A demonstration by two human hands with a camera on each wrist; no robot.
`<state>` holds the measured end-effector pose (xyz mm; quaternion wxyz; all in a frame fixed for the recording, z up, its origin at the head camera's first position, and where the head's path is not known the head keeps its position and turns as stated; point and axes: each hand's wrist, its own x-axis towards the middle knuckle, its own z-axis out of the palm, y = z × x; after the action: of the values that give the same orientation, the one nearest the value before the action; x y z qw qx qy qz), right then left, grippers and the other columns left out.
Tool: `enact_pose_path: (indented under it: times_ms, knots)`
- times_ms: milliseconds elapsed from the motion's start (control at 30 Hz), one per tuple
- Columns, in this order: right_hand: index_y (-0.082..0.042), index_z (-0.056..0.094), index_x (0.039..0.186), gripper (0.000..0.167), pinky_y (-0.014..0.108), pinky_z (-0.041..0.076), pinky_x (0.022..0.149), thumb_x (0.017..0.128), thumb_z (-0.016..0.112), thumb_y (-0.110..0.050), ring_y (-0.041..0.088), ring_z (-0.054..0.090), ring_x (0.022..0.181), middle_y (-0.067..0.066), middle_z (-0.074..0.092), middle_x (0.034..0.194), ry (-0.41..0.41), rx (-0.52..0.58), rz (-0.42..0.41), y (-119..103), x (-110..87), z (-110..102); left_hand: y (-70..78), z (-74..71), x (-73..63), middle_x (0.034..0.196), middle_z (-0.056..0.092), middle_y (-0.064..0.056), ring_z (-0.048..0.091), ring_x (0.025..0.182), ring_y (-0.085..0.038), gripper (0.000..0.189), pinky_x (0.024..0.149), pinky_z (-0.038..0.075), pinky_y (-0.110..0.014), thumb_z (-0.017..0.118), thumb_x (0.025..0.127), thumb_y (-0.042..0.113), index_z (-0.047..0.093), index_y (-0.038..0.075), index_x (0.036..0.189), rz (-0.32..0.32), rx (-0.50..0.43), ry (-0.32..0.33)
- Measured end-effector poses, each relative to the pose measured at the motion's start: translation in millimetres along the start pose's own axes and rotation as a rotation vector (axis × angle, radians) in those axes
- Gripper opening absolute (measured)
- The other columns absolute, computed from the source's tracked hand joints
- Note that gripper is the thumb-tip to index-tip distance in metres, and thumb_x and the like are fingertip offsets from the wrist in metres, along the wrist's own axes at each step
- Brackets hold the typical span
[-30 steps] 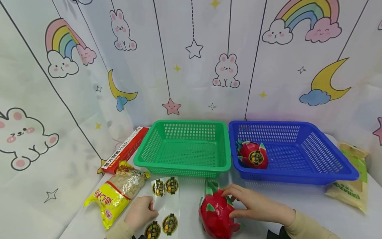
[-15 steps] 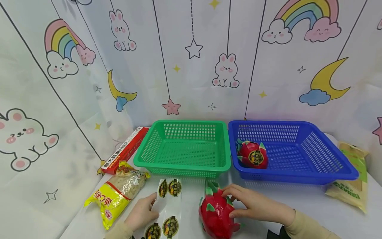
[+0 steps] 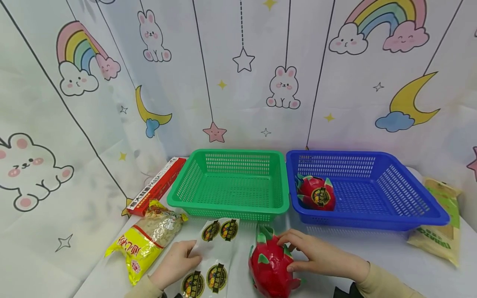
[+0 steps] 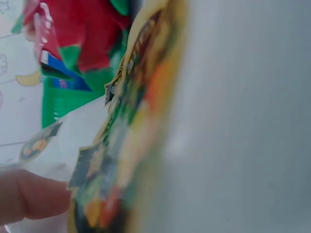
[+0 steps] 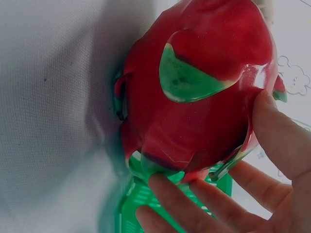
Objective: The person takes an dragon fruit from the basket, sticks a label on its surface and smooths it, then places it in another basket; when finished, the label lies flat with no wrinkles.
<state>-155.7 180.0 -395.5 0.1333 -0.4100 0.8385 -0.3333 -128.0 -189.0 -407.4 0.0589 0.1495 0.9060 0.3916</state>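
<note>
On the left, my left hand (image 3: 176,264) pinches the edge of a white sheet of round stickers (image 3: 216,253), printed in black and gold with fruit pictures. Its near end runs out of the head view. Close up in the left wrist view, the sheet bends past a fingertip (image 4: 46,194). A red dragon fruit (image 3: 271,269) with green-tipped scales lies on the table just right of the sheet. My right hand (image 3: 322,257) holds it from the right, thumb and fingers spread on its skin. In the right wrist view, the fingers (image 5: 189,208) reach its green-scaled end.
Behind stand a green basket (image 3: 238,212) and a blue basket (image 3: 376,221). Inside the blue one sits another dragon fruit (image 3: 314,192) bearing a round sticker. A yellow snack bag (image 3: 149,244) and red pasta box (image 3: 156,186) lie left; a beige bag (image 3: 439,236) lies right.
The sticker sheet has shifted rightward, towards the dragon fruit, and now tilts and bends in my left hand. My right hand and the dragon fruit have stayed in place.
</note>
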Motion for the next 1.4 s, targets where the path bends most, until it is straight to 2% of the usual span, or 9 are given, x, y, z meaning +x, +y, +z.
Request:
enact_pose_path:
  times_ms: [167,300,367,433,533,667,933,1167,1400]
  knots:
    - [-0.024,0.050,0.118,0.042,0.027,0.053,0.078,0.084,0.058,-0.048,0.007,0.056,0.102,-0.002,0.051,0.125,-0.001,-0.001,0.017,-0.8,-0.6,-0.7,10.7,-3.0,2.3,0.059,0.046,0.007,0.035,0.051,0.001,0.008,0.048,0.030,-0.017,0.062,0.078,0.004,0.065,0.006,0.085,-0.005,-0.013,0.033]
    - [-0.024,0.050,0.118,0.043,0.027,0.053,0.078,0.084,0.058,-0.048,0.006,0.056,0.102,-0.001,0.051,0.126,0.000,-0.006,0.011,-1.4,-1.0,-1.0,19.1,-3.8,3.2,0.057,0.043,0.005,0.036,0.051,-0.001,0.004,0.047,0.031,-0.018,0.062,0.079,0.006,0.063,0.005,0.083,-0.045,-0.035,0.087]
    - [-0.024,0.050,0.118,0.043,0.027,0.053,0.077,0.084,0.058,-0.048,0.006,0.056,0.102,-0.001,0.051,0.126,-0.004,0.002,0.016,-1.6,-1.2,-1.0,23.1,-4.0,3.0,0.059,0.049,0.003,0.039,0.052,-0.002,0.007,0.048,0.033,-0.019,0.063,0.080,0.008,0.064,0.004,0.085,-0.071,-0.066,0.121]
    - [-0.024,0.050,0.119,0.043,0.026,0.053,0.077,0.084,0.058,-0.048,0.006,0.056,0.102,-0.001,0.051,0.127,-0.008,0.008,0.019,-1.6,-1.4,-0.9,26.6,-4.0,2.8,0.066,0.058,-0.001,0.046,0.056,-0.002,0.012,0.051,0.039,-0.019,0.064,0.081,0.010,0.065,0.002,0.089,-0.087,-0.100,0.153]
    - [-0.025,0.050,0.119,0.043,0.025,0.053,0.077,0.084,0.058,-0.048,0.007,0.055,0.102,-0.001,0.050,0.127,-0.012,0.012,0.026,-2.0,-1.3,-0.4,31.3,-3.8,3.2,0.087,0.069,-0.008,0.058,0.071,-0.006,0.021,0.061,0.047,-0.021,0.063,0.083,0.011,0.065,0.000,0.101,-0.100,-0.149,0.189]
    - [-0.024,0.049,0.119,0.043,0.025,0.053,0.077,0.085,0.057,-0.049,0.007,0.056,0.102,-0.001,0.051,0.127,-0.007,-0.012,0.010,-2.1,-1.0,0.2,37.5,-4.3,6.3,0.099,0.068,-0.015,0.064,0.082,-0.015,0.028,0.068,0.051,-0.023,0.059,0.087,0.013,0.061,-0.003,0.111,-0.105,-0.225,0.178]
    - [-0.025,0.050,0.119,0.043,0.025,0.053,0.077,0.085,0.058,-0.049,0.005,0.056,0.102,0.000,0.051,0.127,-0.024,-0.013,0.039,-2.9,-0.4,0.2,51.0,-4.3,13.9,0.097,0.068,-0.016,0.065,0.079,-0.017,0.026,0.067,0.052,-0.024,0.056,0.090,0.013,0.062,-0.003,0.109,-0.083,-0.320,0.208]
    - [-0.024,0.052,0.118,0.043,0.024,0.053,0.076,0.084,0.057,-0.050,0.006,0.056,0.103,0.001,0.051,0.127,-0.030,-0.034,0.053,-4.7,-0.6,-0.7,61.1,-1.7,21.9,0.102,0.067,-0.017,0.065,0.085,-0.019,0.026,0.070,0.052,-0.026,0.052,0.092,0.011,0.059,-0.002,0.113,-0.066,-0.411,0.206]
    - [-0.022,0.056,0.116,0.040,0.028,0.054,0.078,0.087,0.055,-0.049,0.012,0.058,0.106,-0.002,0.056,0.122,-0.013,-0.159,0.006,-9.4,2.3,-7.2,73.5,1.9,28.4,0.107,0.065,-0.018,0.065,0.090,-0.021,0.028,0.074,0.052,-0.026,0.049,0.093,0.011,0.057,-0.002,0.116,-0.025,-0.461,0.176]
